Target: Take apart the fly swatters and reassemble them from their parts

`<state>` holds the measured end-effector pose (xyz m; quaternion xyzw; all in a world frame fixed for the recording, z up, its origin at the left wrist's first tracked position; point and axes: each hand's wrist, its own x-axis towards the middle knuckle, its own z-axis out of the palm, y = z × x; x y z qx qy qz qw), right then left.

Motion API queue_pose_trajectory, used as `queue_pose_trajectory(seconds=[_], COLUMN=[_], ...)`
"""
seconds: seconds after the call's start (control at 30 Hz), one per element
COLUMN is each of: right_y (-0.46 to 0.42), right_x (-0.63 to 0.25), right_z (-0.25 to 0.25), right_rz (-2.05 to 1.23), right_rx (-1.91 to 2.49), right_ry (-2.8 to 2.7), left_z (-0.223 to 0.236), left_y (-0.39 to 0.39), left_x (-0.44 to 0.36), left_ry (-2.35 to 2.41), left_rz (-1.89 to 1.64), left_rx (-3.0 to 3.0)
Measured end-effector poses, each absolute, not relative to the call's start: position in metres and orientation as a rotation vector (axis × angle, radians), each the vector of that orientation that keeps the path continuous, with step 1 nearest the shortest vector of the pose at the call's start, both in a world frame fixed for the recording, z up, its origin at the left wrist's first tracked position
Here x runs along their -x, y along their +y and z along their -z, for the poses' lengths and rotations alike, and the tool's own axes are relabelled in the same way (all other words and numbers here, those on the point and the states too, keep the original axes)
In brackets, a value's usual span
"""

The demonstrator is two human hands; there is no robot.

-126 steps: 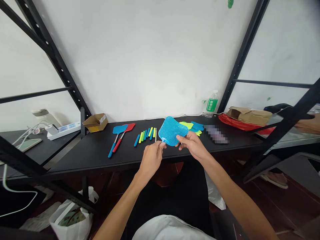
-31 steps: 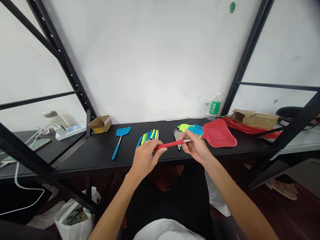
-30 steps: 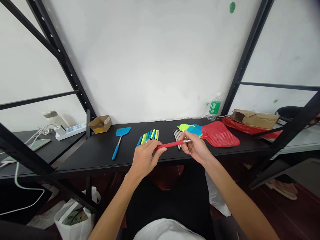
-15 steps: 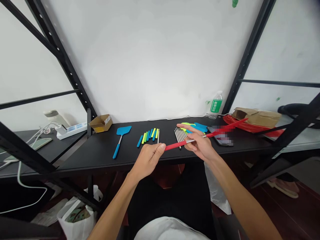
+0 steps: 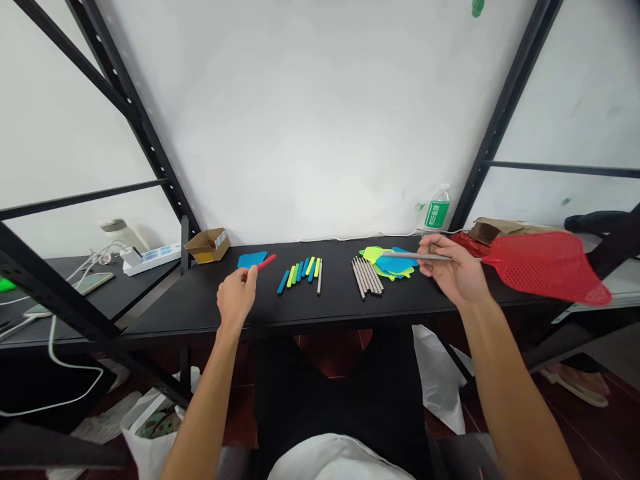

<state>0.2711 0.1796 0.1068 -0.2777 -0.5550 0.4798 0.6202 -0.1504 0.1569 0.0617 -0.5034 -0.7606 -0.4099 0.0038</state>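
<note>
My left hand is closed on a red handle sleeve, held over the left part of the black table, just in front of a blue fly swatter. My right hand grips a bare metal rod that carries a red swatter head, which sticks out to the right past the table. The sleeve and the rod are apart. Between my hands lie a row of coloured handle sleeves, a bundle of metal rods and a pile of green and blue swatter heads.
A small cardboard box sits at the table's back left and a water bottle at the back right. A brown paper bag lies on red material to the right. Black rack posts flank the table. A white bag sits on the floor.
My hands have pulled apart: the red sleeve has come off the rod and went left with my left hand. My right hand swung the rod and red head out to the right.
</note>
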Motion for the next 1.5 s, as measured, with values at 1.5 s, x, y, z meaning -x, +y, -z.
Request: queue_pose_trajectory(seconds=[1.5], right_y=[0.173], right_x=[-0.213], right_z=[-0.088], right_rz=[-1.130], right_rx=[0.563], right_ry=[-1.265], left_z=[-0.081], left_y=[0.097], left_x=[0.010], left_ry=[-2.049], left_rz=[2.041], left_rx=[3.541])
